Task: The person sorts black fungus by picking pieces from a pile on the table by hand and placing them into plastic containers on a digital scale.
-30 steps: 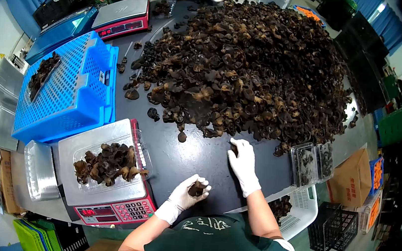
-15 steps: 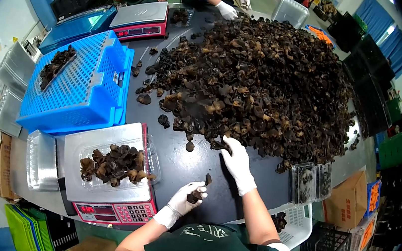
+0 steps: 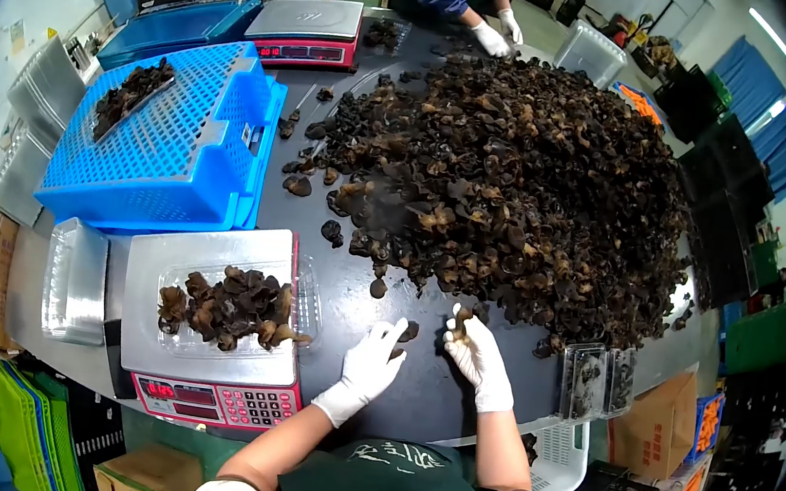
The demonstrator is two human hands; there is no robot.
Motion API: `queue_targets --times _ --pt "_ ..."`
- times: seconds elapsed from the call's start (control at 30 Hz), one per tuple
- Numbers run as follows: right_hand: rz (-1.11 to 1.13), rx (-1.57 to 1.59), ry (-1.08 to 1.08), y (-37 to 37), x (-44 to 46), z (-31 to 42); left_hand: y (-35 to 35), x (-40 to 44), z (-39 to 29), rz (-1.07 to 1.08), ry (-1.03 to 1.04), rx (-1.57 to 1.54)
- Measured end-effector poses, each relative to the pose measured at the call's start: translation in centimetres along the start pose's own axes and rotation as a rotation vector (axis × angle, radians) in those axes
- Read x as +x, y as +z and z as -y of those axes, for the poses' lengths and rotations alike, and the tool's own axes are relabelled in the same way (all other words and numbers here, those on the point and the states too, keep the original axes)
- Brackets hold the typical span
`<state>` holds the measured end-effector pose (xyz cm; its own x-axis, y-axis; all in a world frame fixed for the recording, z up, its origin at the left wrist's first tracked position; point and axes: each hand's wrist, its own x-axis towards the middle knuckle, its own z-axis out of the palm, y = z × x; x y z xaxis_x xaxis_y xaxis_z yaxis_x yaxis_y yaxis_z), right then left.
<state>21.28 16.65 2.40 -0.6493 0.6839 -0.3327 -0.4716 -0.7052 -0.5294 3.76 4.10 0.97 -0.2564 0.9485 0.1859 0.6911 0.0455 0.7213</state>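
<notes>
My left hand point(image 3: 373, 361), in a white glove, is closed on dark wood ear mushrooms point(image 3: 409, 332) whose edges stick out past the fingers. To its right, my gloved right hand point(image 3: 479, 356) pinches a brownish wood ear piece point(image 3: 462, 327) just in front of the big mushroom pile point(image 3: 517, 192). Left of my hands stands a red-edged digital scale point(image 3: 142, 293). On it a clear plastic tray point(image 3: 167, 341) carries a heap of wood ears point(image 3: 233, 306). The scale's red digits are too blurred to read.
An upturned blue crate point(image 3: 155, 182) with a filled tray on top stands behind the scale. Stacked clear trays point(image 3: 77, 280) lie at the left, others point(image 3: 582, 387) at the right. Across the table are a second scale point(image 3: 307, 24) and two people, one with gloved hands point(image 3: 493, 38).
My right hand has drawn back from the pile's edge with a mushroom piece. My left hand has moved slightly forward, still holding its mushrooms. The view has shifted a little.
</notes>
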Motion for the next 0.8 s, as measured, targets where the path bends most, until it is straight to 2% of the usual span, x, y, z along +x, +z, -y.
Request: queue_targets --times 0.03,0.1,0.23,0.27,0.37,0.43,0.5,0.57,0.6,0.7,0.8 --pt "0.021 0.070 0.023 -0.2 -0.6 0.0 0.7 0.4 0.2 -0.004 0.001 -0.009" --pt "0.062 0.133 0.057 0.3 -1.4 0.1 1.3 1.1 0.2 0.038 0.038 0.196" --pt "0.003 -0.020 0.048 3.9 -1.6 0.8 1.1 1.9 -0.6 0.100 0.052 0.328" --pt "-0.034 -0.026 0.070 2.8 0.0 0.3 1.6 1.6 0.1 0.065 0.086 0.338" --pt "-0.106 -0.525 0.051 4.5 3.0 -0.9 1.0 0.3 -0.2 0.210 0.025 0.183" --pt "-0.114 -0.988 -0.031 7.2 4.5 -2.1 -0.1 -1.0 -1.1 0.251 0.006 0.038" --pt "-0.020 -1.301 -0.393 5.9 7.3 -5.2 -1.3 -2.3 -1.8 0.296 0.041 -0.124" --pt "-0.044 -1.758 -0.547 6.6 8.3 -6.5 -4.4 -2.7 -3.5 0.352 0.018 -0.336" --pt "-0.073 -1.845 -0.535 6.9 8.7 -7.0 -6.2 -2.9 -4.2 0.354 0.022 -0.402" --pt "-0.096 -1.982 -0.486 7.3 9.5 -7.5 -12.7 -3.0 -5.8 0.171 0.162 -0.536" --pt "-0.025 -1.842 -0.402 7.6 9.5 -6.4 -19.4 -2.6 -5.7 -0.157 0.186 -0.216"
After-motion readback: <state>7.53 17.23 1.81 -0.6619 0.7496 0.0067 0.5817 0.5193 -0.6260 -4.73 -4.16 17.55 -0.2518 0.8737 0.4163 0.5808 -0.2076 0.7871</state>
